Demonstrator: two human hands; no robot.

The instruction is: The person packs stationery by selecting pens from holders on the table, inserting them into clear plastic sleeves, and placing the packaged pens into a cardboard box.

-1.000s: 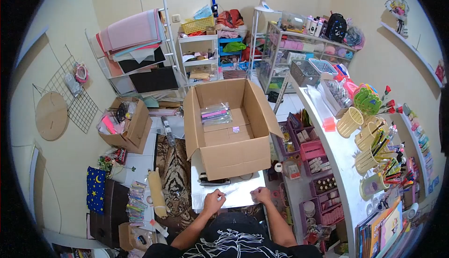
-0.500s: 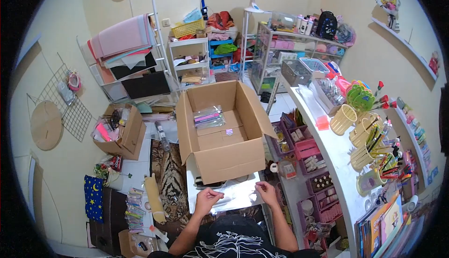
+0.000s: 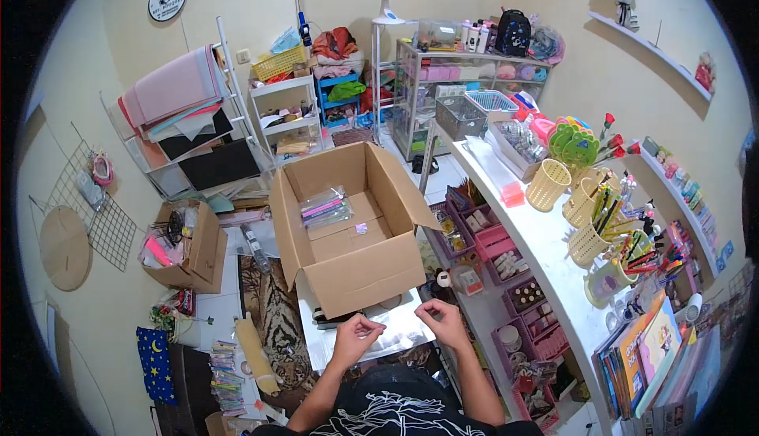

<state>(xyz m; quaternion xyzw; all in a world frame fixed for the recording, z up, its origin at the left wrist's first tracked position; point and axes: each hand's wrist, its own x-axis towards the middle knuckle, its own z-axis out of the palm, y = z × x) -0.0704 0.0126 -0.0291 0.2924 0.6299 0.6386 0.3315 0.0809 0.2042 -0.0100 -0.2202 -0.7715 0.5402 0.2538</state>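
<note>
My left hand (image 3: 358, 339) is closed in a pinch over the front of a low white table (image 3: 316, 345). My right hand (image 3: 443, 323) is pinched the same way, a short gap to the right. A shiny, clear-looking film (image 3: 399, 330) shows between and below them; whether the fingers hold its edge I cannot make out. Just beyond my hands stands an open cardboard box (image 3: 365, 282) with its flaps up. Inside it lie clear packets of pink and purple pens (image 3: 326, 208) and a small pale sticker (image 3: 361, 229). A dark object (image 3: 330, 319) is partly hidden under the box's front.
To the right runs a long white counter (image 3: 545, 278) with pen baskets (image 3: 588, 244) and books (image 3: 644, 357). Purple and pink bins (image 3: 518, 298) sit beneath it. On the left are another cardboard box (image 3: 207, 258), a tiger-pattern rug (image 3: 273, 317) and pen packets (image 3: 227, 377).
My view has turned to the right, so the room shifts left in the picture. Both hands stay pinched over the table; the right hand has come a little closer to the left.
</note>
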